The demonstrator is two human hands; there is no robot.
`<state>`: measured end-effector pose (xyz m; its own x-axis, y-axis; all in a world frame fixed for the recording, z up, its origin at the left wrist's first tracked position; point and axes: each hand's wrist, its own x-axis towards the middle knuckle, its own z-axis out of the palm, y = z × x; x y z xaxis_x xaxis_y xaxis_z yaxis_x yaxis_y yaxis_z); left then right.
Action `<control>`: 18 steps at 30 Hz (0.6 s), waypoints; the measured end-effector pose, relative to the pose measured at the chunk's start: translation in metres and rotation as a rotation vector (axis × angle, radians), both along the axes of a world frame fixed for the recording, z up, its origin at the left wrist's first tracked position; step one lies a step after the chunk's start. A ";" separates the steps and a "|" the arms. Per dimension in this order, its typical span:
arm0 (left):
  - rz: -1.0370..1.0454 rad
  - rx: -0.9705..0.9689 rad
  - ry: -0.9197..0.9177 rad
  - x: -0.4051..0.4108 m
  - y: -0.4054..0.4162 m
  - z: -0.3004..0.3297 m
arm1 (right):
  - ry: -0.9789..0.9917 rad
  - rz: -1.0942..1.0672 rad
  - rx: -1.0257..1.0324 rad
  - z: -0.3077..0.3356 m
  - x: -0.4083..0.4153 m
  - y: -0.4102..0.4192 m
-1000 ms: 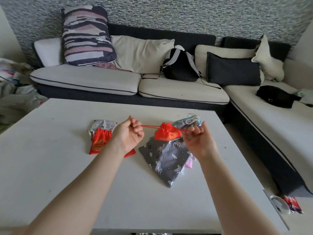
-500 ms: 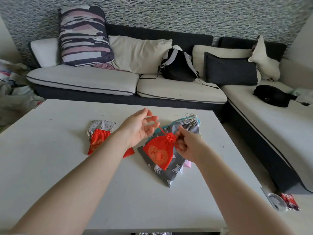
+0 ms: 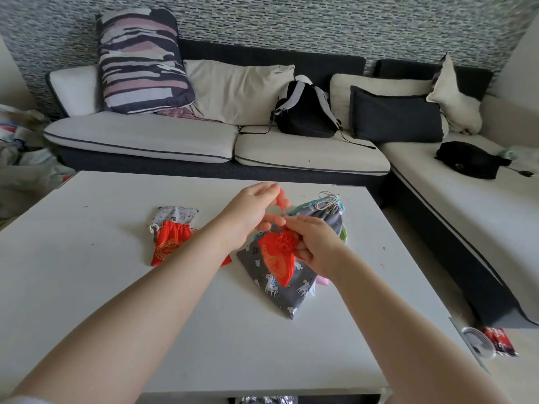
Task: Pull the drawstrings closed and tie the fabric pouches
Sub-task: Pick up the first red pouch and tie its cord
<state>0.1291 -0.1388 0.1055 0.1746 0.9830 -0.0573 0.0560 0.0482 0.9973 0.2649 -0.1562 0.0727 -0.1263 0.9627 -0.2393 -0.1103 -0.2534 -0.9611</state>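
A small red pouch [image 3: 275, 259] with gold print hangs above the table, its neck gathered shut. My right hand [image 3: 313, 243] grips that gathered neck. My left hand [image 3: 250, 214] is just above and left of it, pinching the red drawstring [image 3: 281, 207], which runs up from the neck. A grey pouch [image 3: 287, 290] with white animal print lies flat under them. Its cords [image 3: 329, 199] trail toward the far table edge. Another red pouch [image 3: 169, 243] lies closed at the left, partly on a white printed pouch [image 3: 176, 214].
The white table [image 3: 116, 316] carries everything. More coloured pouches, pink [image 3: 323, 281] and teal, peek from under the grey one. A sofa with cushions and a black backpack [image 3: 304, 112] stands behind. On the floor at the right lie a tape roll [image 3: 478, 342] and a red packet.
The hands held the cords stretched wide apart a second ago; they have since come together. The red pouch dropped from level to hanging, and my left hand now works the cord above it.
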 end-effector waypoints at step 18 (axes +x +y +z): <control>-0.095 -0.158 -0.154 0.011 -0.006 -0.025 | 0.095 -0.220 0.063 0.013 0.013 0.000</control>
